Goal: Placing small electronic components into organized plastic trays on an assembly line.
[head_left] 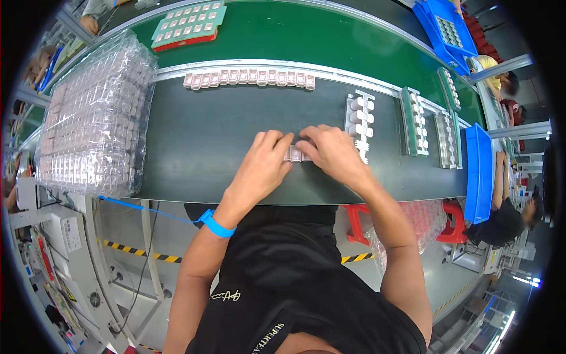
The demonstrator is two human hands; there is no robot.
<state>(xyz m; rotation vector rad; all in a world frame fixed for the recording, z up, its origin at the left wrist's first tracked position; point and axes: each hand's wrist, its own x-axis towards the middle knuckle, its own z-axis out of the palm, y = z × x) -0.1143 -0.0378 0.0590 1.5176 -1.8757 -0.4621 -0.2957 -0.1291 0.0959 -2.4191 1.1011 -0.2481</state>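
Observation:
Small pinkish square cups (296,154) stand side by side on the dark work surface in front of me. My left hand (264,160) grips the left end of this short row, its fingers curled against the pieces. At the right end, my right hand (333,152) has its thumb and fingers closed on them. Both hands partly cover the row, so its full length is hidden. Beyond them lies a longer straight row of similar pinkish cups (250,77), along the pale rail. To the right of my right hand, a fixture (361,118) carries white rounded pieces.
A tall bagged stack of clear plastic trays (97,118) fills the left side. Farther right stand green-edged fixtures (415,121) and a blue bin (478,174). A green tray of cups (188,25) sits on the green belt (283,35). A blue cord runs from my left wrist strap (217,223).

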